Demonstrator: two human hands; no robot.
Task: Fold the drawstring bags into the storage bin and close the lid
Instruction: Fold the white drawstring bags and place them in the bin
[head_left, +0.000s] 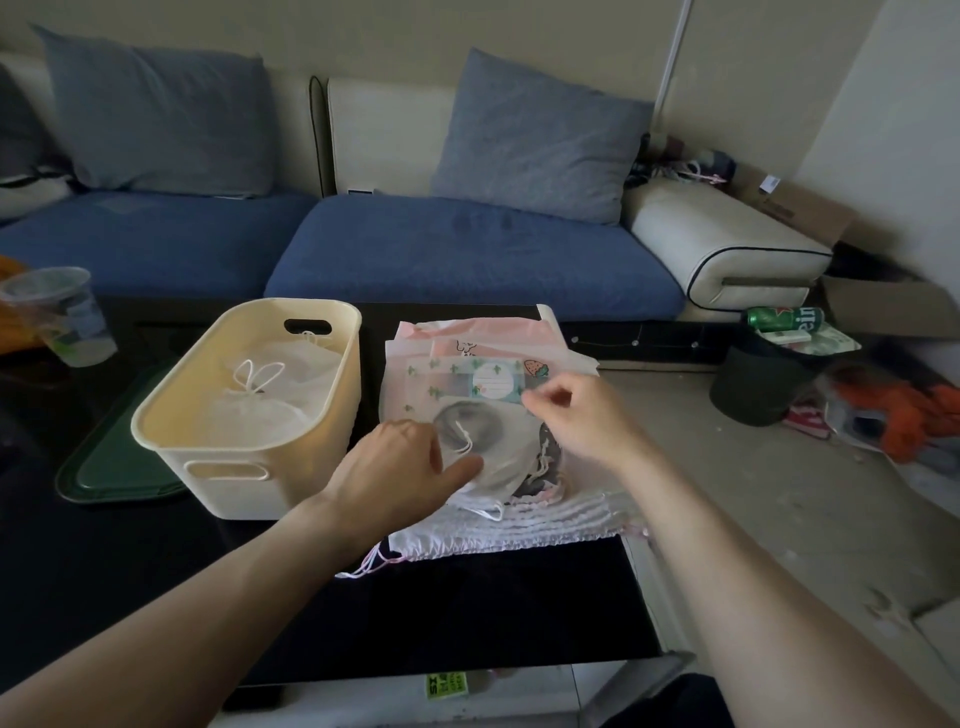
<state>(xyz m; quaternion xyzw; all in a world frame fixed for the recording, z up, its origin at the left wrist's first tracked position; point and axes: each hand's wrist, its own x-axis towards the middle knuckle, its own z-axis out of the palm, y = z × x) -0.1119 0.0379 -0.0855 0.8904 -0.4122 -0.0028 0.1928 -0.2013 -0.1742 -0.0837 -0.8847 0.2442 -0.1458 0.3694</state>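
Observation:
A cream storage bin (171, 439) stands on the dark table, with a folded white drawstring bag (260, 410) lying inside it. To its right lies a pile of drawstring bags (519, 525), pink and white, some printed. On top of the pile sits a small white bag with a grey round print (498, 457). My left hand (395, 467) rests on this bag's left side, thumb pressing the fabric. My right hand (576, 415) hovers at the bag's upper right, fingers curled and pinching its edge. A dark green lid (109, 467) lies flat under the bin's left side.
A clear plastic cup (62, 317) stands at the table's left. A blue sofa (467, 254) with grey cushions runs behind the table. On the floor to the right are a black waste bin (753, 389) with a green can on top and an orange cloth.

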